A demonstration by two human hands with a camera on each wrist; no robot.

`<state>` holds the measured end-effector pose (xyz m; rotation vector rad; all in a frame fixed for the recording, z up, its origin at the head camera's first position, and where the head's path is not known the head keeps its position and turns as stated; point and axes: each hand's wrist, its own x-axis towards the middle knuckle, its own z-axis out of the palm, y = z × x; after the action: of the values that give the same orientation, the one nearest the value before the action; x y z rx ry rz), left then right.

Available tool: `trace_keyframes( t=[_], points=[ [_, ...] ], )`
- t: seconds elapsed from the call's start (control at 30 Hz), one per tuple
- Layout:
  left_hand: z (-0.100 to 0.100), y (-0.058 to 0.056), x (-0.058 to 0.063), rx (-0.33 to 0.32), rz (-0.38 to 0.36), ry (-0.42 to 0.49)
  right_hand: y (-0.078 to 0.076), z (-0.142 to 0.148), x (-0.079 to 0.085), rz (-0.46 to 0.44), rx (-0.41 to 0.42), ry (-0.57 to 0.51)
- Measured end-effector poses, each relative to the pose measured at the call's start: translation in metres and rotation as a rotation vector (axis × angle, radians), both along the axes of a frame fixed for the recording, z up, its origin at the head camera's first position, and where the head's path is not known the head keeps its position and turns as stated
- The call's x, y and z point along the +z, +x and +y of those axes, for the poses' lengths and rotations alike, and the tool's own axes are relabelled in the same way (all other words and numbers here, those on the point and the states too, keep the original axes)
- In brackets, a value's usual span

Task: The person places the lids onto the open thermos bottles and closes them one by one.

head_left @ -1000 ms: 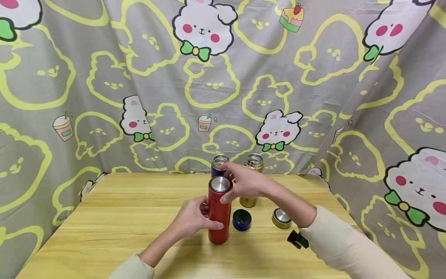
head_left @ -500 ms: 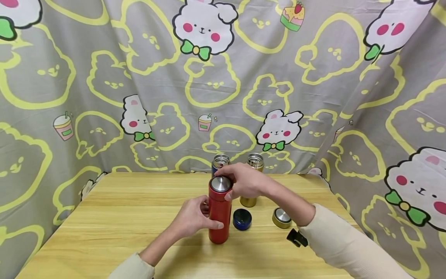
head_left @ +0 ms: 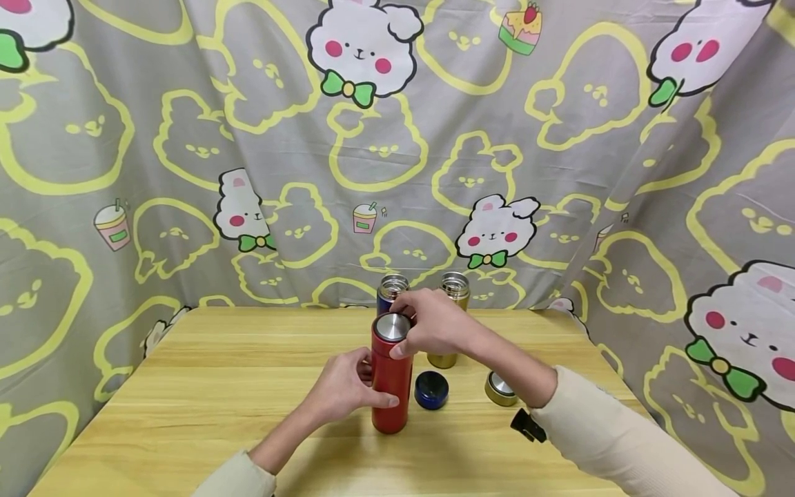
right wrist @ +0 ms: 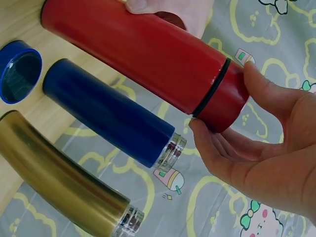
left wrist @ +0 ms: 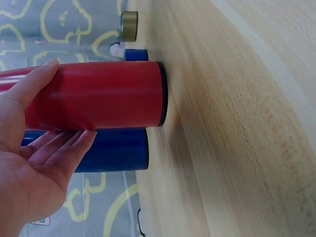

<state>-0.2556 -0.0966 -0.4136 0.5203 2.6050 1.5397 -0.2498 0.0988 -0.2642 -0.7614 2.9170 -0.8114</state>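
Note:
A red thermos [head_left: 390,397] stands upright on the table, its lid topped by a round steel disc. My left hand [head_left: 343,390] grips the lower body, thumb across the front and fingers behind. At the top, my right hand [head_left: 438,323] holds the red lid [right wrist: 228,101] between thumb and fingers. A dark ring runs between lid and body in the right wrist view. Behind stand a lidless blue thermos [right wrist: 108,113] and a lidless gold thermos [right wrist: 64,177], with bare steel necks. In the left wrist view, the base of the red thermos is close to the tabletop.
A blue lid [head_left: 431,391] lies on the table just right of the red thermos. Farther right, a gold lid [head_left: 499,388] rests near my right forearm. A patterned grey curtain [head_left: 286,152] hangs behind the wooden table [head_left: 248,345] and along its sides.
My right hand's thumb and fingers shift around the lid, first to the right and then back to the left. The left hand and the red thermos stay in place.

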Motion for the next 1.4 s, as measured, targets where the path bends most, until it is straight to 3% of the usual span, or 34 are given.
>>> trace_keyframes(
  t=[0.37,0.93,1.13,1.4],
  points=[
    [-0.0011,0.0009,0.001,-0.008,-0.007,-0.013,-0.0018,0.0019,-0.005,-0.008,-0.065,0.004],
    [-0.0015,-0.0004,0.0016,-0.012,-0.002,-0.025,-0.005,0.0057,0.0025,-0.188,0.075,-0.008],
    [-0.0009,-0.0011,0.0015,-0.01,-0.004,-0.025,-0.0049,0.0078,0.0023,-0.184,0.111,-0.047],
    [-0.0012,-0.0004,0.0016,-0.014,-0.014,-0.022,-0.0029,0.0075,-0.0009,-0.142,0.089,-0.055]
  ],
)
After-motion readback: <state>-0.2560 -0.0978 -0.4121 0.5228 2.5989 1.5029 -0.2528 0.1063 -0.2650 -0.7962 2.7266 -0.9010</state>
